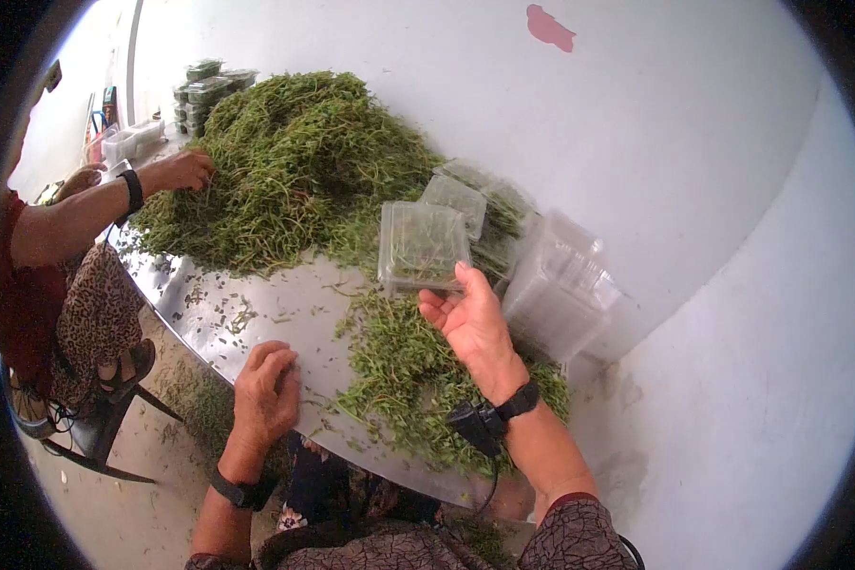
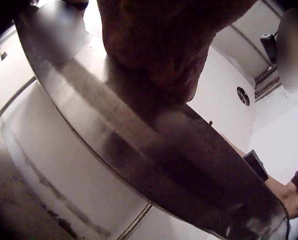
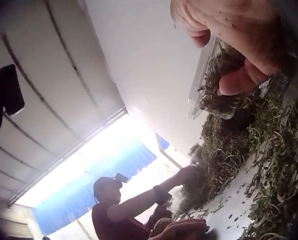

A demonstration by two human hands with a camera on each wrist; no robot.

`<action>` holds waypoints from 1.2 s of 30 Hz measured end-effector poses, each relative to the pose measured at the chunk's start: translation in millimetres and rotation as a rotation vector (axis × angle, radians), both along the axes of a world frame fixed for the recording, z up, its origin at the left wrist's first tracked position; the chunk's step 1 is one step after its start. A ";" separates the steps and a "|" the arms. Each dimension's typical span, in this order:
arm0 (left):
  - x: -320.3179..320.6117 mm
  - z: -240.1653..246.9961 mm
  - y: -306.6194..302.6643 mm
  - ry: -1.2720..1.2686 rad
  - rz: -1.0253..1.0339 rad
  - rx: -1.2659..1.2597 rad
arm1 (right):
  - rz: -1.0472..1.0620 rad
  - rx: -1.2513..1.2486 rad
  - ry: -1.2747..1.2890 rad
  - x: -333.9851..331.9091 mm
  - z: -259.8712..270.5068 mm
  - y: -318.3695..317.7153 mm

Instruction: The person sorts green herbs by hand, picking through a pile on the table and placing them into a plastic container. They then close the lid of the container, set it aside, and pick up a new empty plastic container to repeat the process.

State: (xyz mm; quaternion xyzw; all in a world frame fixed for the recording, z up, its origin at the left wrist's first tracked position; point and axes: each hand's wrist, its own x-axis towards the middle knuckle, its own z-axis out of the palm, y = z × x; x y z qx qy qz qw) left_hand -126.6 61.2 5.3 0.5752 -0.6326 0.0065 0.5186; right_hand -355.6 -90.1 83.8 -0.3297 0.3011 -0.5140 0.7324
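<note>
My right hand (image 1: 480, 328) grips the near edge of a clear plastic clamshell box (image 1: 423, 242), thumb on top. Green stems show inside the box (image 3: 221, 95) in the right wrist view. It is held up beside other filled clear boxes (image 1: 503, 209), overlapping them in the head view. Below the right wrist lies a smaller heap of leafy greens (image 1: 399, 385). My left hand (image 1: 268, 389) is at the front edge of the metal table (image 1: 304, 309), its fingers loosely bent and holding nothing. In the left wrist view, that hand (image 2: 159, 45) appears dark above the tabletop.
A large mound of greens (image 1: 294, 171) covers the table's far part. Nested clear containers (image 1: 560, 285) stand by the wall at right, and stacked filled boxes (image 1: 204, 95) at the back left. Another person's hand (image 1: 179, 171) touches the mound from the left.
</note>
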 end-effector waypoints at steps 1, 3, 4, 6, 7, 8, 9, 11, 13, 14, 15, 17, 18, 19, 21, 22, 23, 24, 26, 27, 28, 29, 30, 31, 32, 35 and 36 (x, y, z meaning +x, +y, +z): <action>-1.0 0.1 0.2 0.001 -0.004 0.000 | -0.004 0.000 0.001 -2.6 2.6 2.5; -1.6 -0.2 0.6 0.032 -0.008 -0.014 | -0.017 -0.032 -0.030 -7.0 8.6 7.2; -1.6 -0.4 0.4 0.033 -0.010 -0.016 | -0.019 -0.034 -0.029 -9.5 10.3 9.2; -1.3 -1.7 -0.3 0.017 0.001 -0.032 | -0.033 -0.041 -0.068 -15.1 12.3 12.9; -1.1 -3.2 -1.0 0.019 0.000 -0.032 | -0.034 -0.041 -0.066 -18.5 12.6 13.5; -0.7 -4.7 -1.7 0.009 0.001 -0.042 | -0.050 -0.073 -0.072 -21.5 13.0 13.2; -0.1 -5.5 -1.6 -0.001 0.004 -0.052 | -0.063 -0.105 -0.078 -22.6 14.0 13.7; 0.3 -4.1 -0.4 0.008 -0.004 -0.041 | -0.106 -0.077 -0.088 -23.0 15.1 15.2; 0.5 -4.2 0.9 0.024 -0.005 -0.031 | -0.215 -0.070 -0.026 -23.0 14.3 14.4; 0.5 -4.7 0.6 0.019 -0.004 -0.038 | -0.260 -0.077 -0.011 -20.4 18.6 18.3; 0.4 -5.1 0.5 0.013 -0.006 -0.044 | -0.253 -0.077 -0.007 -19.9 19.3 18.8; 0.5 -6.0 0.7 0.014 0.004 -0.032 | -0.295 -0.109 0.043 -20.9 19.5 19.4; 0.7 -6.3 0.4 0.011 0.010 -0.021 | -0.292 -0.108 0.045 -20.2 19.3 18.3; 1.1 -6.7 0.1 0.013 0.013 -0.019 | -0.346 -0.109 0.069 -19.2 18.7 16.7; 2.0 -7.6 -0.6 -0.013 0.007 -0.053 | -0.398 -0.110 0.094 -18.0 17.8 15.3; 2.0 -7.5 -0.6 -0.012 0.009 -0.052 | -0.419 -0.115 0.104 -18.2 17.8 14.8; 1.6 -7.2 -0.5 0.000 0.008 -0.045 | -0.440 -0.121 0.115 -18.3 17.7 14.4; 1.1 -6.9 -0.2 0.012 0.005 -0.038 | -0.438 -0.119 0.118 -18.5 17.4 13.6; 0.4 -4.8 0.6 0.007 0.010 -0.038 | -0.448 -0.141 0.160 -18.6 16.0 11.2; 0.3 -4.6 0.9 -0.002 0.014 -0.039 | -0.447 -0.141 0.163 -18.1 15.4 10.7; 0.3 -5.3 0.7 0.001 0.015 -0.039 | -0.454 -0.133 0.151 -16.9 15.1 10.3; 0.6 -6.4 -0.1 0.007 0.015 -0.037 | -0.460 -0.126 0.139 -15.3 15.2 9.7; 0.9 -7.2 -1.1 0.014 0.014 -0.035 | -0.460 -0.128 0.140 -13.3 15.6 9.4; 1.3 -8.0 -1.8 0.014 0.013 -0.038 | -0.436 -0.114 0.127 -11.0 16.0 9.3; 1.6 -9.0 -2.0 0.000 0.023 -0.037 | -0.413 -0.100 0.113 -9.0 15.9 9.4; 1.3 -8.9 -1.9 -0.003 0.025 -0.036 | -0.376 -0.011 0.073 -5.8 9.3 0.9; 1.1 -8.3 -1.7 0.010 0.020 -0.031 | -0.382 -0.013 0.070 -4.3 7.7 -0.4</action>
